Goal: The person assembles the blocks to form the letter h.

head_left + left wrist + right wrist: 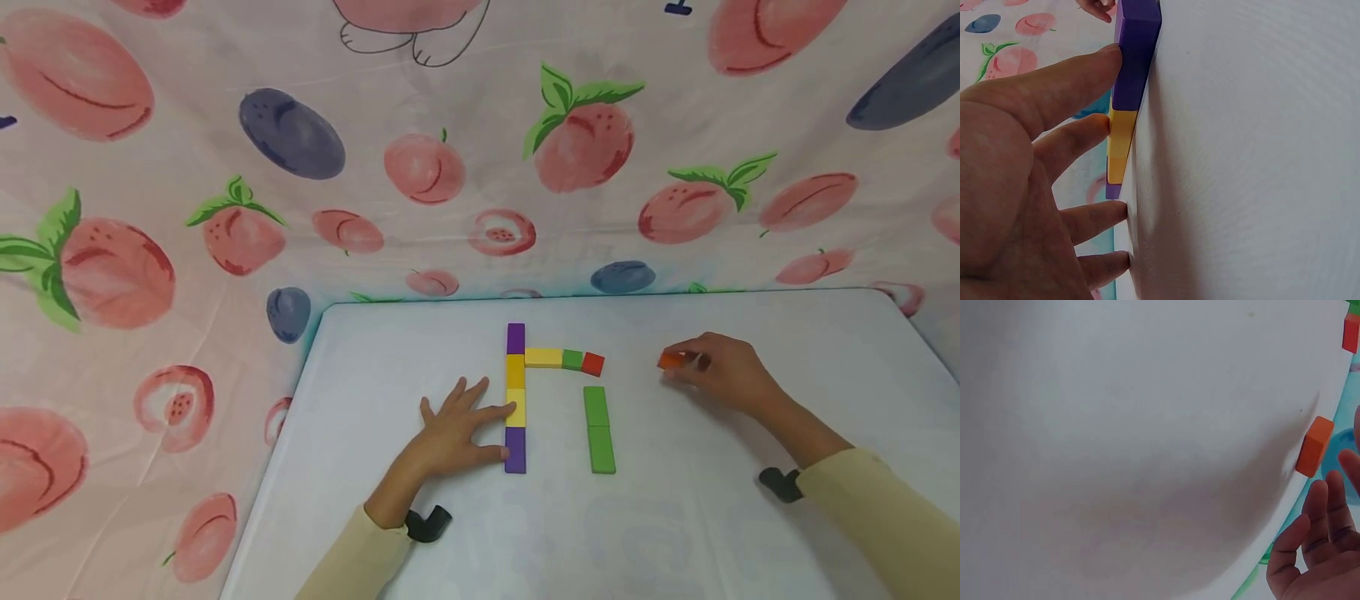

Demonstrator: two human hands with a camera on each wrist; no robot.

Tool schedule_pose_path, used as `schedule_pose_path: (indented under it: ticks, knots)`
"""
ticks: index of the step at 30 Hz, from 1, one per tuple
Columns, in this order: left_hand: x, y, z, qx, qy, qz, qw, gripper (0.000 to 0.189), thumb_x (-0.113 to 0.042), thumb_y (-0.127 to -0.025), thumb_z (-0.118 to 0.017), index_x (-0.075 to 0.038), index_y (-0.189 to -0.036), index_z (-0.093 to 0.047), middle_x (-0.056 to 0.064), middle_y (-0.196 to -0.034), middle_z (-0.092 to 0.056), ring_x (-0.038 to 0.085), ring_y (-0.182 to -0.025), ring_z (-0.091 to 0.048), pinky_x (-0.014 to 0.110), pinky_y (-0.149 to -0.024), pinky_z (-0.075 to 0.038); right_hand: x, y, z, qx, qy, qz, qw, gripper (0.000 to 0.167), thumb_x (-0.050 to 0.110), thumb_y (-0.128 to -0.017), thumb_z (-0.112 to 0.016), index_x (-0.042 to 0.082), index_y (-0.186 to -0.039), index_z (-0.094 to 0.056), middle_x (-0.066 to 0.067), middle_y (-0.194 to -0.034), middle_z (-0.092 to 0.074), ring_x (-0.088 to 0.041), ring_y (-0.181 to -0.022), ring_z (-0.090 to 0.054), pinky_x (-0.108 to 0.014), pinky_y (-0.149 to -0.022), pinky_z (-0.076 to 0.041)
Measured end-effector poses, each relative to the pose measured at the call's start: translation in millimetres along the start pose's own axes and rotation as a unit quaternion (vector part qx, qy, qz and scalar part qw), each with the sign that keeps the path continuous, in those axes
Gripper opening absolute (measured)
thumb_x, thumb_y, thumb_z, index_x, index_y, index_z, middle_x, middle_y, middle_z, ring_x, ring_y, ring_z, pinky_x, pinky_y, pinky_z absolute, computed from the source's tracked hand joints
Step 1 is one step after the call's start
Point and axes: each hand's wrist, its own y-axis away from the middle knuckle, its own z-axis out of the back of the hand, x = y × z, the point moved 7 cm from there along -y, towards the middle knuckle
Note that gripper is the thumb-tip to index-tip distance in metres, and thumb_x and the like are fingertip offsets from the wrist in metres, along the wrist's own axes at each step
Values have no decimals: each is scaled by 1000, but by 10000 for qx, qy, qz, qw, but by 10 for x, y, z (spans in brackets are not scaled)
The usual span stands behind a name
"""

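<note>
My left hand [450, 433] lies with fingers spread beside a column of coloured blocks. Its thumb touches the lower purple block [515, 450], and its index finger reaches the light yellow block [516, 407]. Above these come an orange-yellow block [516, 371] and another purple block [516, 338]. My right hand [723, 371] pinches a small orange block [670, 360] between thumb and finger, right of the column. In the right wrist view the orange block [1314, 447] shows near the fingertips, with the hand partly cut off by the frame edge.
From the column's upper part a row runs right: a yellow block [543, 357], a small green block [572, 360] and a tilted red block [593, 364]. Below stand two green blocks [597, 429] end to end. Fruit-print cloth [450, 100] hangs behind the white table [675, 533].
</note>
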Motion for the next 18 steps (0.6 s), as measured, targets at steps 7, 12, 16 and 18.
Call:
schedule_pose_path:
  ticks: [7, 12, 16, 18]
  knots:
    - [-12, 6, 9, 26, 6, 10, 10000, 61, -51, -88, -74, -43, -145, -55, 3, -171, -24, 38, -160, -8, 86, -109, 3, -75, -17, -14, 47, -55, -275, 9996, 40, 26, -86, -83, 11, -122, -75, -10, -99, -69, -24, -87, -58, -28, -68, -49]
    - [-11, 4, 7, 32, -16, 23, 10000, 62, -51, -87, -74, -43, -145, -55, 3, -171, -24, 38, -160, -8, 86, -109, 2, -99, -26, -38, 130, -80, -490, 9987, 41, 27, -88, -82, 11, -124, -75, -14, -109, -73, -25, -89, -58, -29, -69, -48]
    - [-4, 0, 0, 23, -27, 27, 10000, 62, -52, -87, -74, -43, -145, -55, 3, -171, -24, 38, -160, -8, 86, -109, 2, -128, -22, -64, 225, -122, -596, 9979, 39, 27, -90, -79, 11, -125, -74, -14, -111, -74, -26, -91, -58, -29, -70, -47]
    - [-4, -2, -2, 21, -32, 28, 10000, 62, -52, -87, -75, -44, -145, -55, 3, -171, -24, 38, -160, -7, 86, -109, 2, -145, -20, -69, 204, -150, -583, 9980, 39, 27, -90, -79, 11, -125, -74, -15, -111, -74, -26, -91, -58, -29, -70, -47]
